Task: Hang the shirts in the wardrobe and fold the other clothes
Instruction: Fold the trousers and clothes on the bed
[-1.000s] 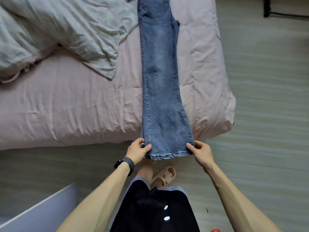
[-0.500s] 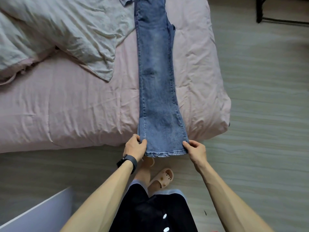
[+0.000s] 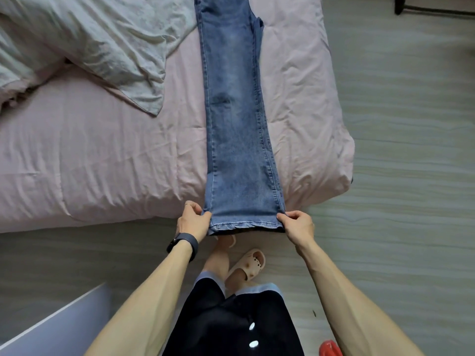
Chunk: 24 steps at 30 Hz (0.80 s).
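A pair of blue jeans [image 3: 236, 119] lies folded lengthwise, leg on leg, along the pink bed [image 3: 90, 163], with the hems hanging just over the near edge. My left hand [image 3: 192, 222] pinches the left corner of the hems. My right hand [image 3: 298, 224] pinches the right corner. The waist end runs out of the frame at the top.
A crumpled pale grey-green duvet [image 3: 90, 39] covers the far left of the bed. A white panel [image 3: 51, 327] stands at the lower left on the wood floor. A red object [image 3: 330, 349] lies by my right arm. Dark furniture legs [image 3: 401, 7] stand at top right.
Both hands keep hold of the hem corners and have drawn slightly towards the bed edge. The jeans lie straighter and the view has shifted a little.
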Motion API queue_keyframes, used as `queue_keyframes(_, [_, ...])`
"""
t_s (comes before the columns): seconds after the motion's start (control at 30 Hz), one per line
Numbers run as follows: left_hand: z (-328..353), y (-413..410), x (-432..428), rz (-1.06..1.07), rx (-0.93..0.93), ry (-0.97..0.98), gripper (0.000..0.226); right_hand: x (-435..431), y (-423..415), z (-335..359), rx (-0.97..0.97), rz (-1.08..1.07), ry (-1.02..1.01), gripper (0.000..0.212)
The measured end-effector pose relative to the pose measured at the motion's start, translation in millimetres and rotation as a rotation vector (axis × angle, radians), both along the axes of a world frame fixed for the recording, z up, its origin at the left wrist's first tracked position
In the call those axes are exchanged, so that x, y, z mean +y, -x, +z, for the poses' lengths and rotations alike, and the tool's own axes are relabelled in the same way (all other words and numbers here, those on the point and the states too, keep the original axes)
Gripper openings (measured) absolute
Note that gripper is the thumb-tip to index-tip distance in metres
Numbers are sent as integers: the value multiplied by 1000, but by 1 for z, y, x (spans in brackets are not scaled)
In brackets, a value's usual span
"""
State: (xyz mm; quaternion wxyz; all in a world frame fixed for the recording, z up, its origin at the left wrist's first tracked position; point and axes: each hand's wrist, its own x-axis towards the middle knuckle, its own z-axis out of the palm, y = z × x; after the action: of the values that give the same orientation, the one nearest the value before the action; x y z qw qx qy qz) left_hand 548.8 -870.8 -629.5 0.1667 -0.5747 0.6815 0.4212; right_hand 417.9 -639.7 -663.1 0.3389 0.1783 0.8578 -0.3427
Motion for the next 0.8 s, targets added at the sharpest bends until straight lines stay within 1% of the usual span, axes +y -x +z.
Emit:
queue_keyframes(0.07, [-1, -18, 8, -52, -10, -6, 20, -1, -4, 5, -33, 21, -44, 16])
queue_keyframes(0.17, [17, -37, 20, -48, 20, 30, 21, -3, -15, 30, -34, 120, -41, 29])
queue_keyframes(0.23, [30, -41, 23, -100, 48, 87, 16, -1, -26, 48, 50, 207, 24, 29])
queue_keyframes(0.3, [48, -44, 22, -197, 80, 92, 11, 3, -40, 69, 179, 249, 85, 21])
queue_keyframes(0.37, [66, -40, 19, -229, 118, 35, 14, 5, -46, 89, 289, 274, 132, 16])
queue_keyframes(0.43, [86, -31, 10, -246, 151, -34, 18, 1, -40, 110, 303, 336, 173, 14])
queue_keyframes(0.47, [93, -26, 7, -288, 153, -62, 21, -1, -35, 118, 278, 362, 189, 19])
queue_keyframes(0.5, [103, -19, 1, -371, 136, -82, 34, -6, -26, 131, 259, 379, 207, 31])
queue_keyframes(0.57, [120, -8, -11, -593, 52, -69, 69, -15, -7, 154, 238, 463, 220, 65])
queue_keyframes(0.6, [125, -2, -17, -694, 6, -18, 78, -20, 1, 163, 228, 543, 207, 75])
queue_keyframes(0.63, [130, 3, -22, -781, -30, 54, 79, -27, 9, 172, 217, 647, 168, 77])
queue_keyframes(0.67, [134, 7, -28, -849, -51, 137, 74, -33, 14, 178, 231, 748, 109, 73])
queue_keyframes(0.73, [143, 22, -40, -934, -52, 331, 54, -45, 27, 185, 374, 871, 0, 58])
queue_keyframes(0.8, [148, 36, -51, -960, -40, 479, 36, -52, 41, 183, 489, 867, -23, 37])
